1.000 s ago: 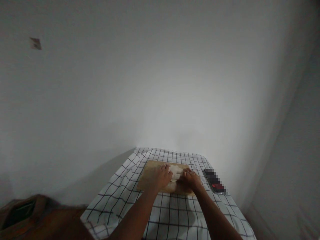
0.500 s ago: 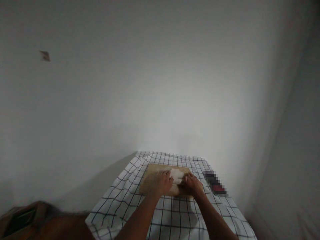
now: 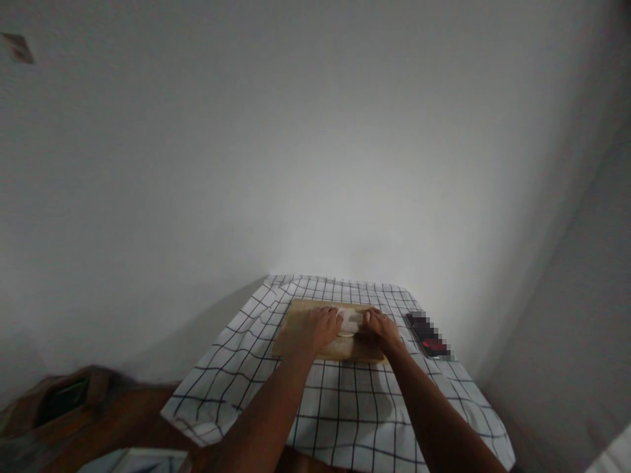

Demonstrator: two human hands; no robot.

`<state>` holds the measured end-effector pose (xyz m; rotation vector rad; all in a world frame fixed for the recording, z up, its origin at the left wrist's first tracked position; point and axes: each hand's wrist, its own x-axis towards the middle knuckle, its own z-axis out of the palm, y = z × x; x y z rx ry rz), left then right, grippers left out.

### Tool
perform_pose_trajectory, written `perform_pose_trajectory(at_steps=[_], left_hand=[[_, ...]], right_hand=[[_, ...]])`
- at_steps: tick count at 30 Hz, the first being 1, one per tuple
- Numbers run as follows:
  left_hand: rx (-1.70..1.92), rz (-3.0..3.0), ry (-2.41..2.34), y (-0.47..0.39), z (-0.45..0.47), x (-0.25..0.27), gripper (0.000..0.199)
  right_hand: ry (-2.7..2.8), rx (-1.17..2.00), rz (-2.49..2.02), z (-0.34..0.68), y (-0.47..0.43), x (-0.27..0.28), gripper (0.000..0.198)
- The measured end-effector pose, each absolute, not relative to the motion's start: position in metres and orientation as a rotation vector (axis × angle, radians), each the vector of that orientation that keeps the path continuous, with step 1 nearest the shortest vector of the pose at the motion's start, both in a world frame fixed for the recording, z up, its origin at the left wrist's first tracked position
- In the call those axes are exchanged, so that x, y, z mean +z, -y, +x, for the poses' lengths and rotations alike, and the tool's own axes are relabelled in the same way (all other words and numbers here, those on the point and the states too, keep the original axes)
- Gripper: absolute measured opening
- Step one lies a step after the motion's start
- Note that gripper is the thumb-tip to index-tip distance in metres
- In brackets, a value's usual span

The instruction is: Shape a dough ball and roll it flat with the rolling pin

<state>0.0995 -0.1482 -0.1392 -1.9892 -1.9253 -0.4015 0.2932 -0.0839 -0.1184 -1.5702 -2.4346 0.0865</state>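
Note:
A pale, floury lump of dough (image 3: 351,322) lies on a light wooden board (image 3: 296,332). On its left side, my left hand (image 3: 324,325) is pressed down with its fingers bent over the dough's edge. My right hand (image 3: 380,323) grips the opposite end, fingers curled inward and knuckles up. Both hands cover the dough's ends, so only its middle shows between them. The fingertips are partly hidden.
Beneath the board a white cloth with dark checks (image 3: 340,414) covers the table. A dark, partly pixelated flat object (image 3: 422,334) rests right of the board. White walls (image 3: 365,164) rise behind and to the right. Brown furniture (image 3: 113,420) stands lower left.
The camera has tilted, so the table sits higher in view. Both hands stay on the dough, which shows as a shorter strip between them. More floor-level items appear at lower left.

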Motion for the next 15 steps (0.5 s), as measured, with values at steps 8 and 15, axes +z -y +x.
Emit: perform_pose_trajectory(at_steps=[8,15], left_hand=[[-0.318,-1.975,2.074,0.126,0.104,-0.114,0.054],[-0.389,-1.836,2.286,0.094,0.106,-0.095,0.066]], right_hand=[[2.627,-0.205,-1.387,0.285,0.041,-0.129,0.033],[2.744,-0.381,-1.255,0.272,0.001,-0.131,0.031]])
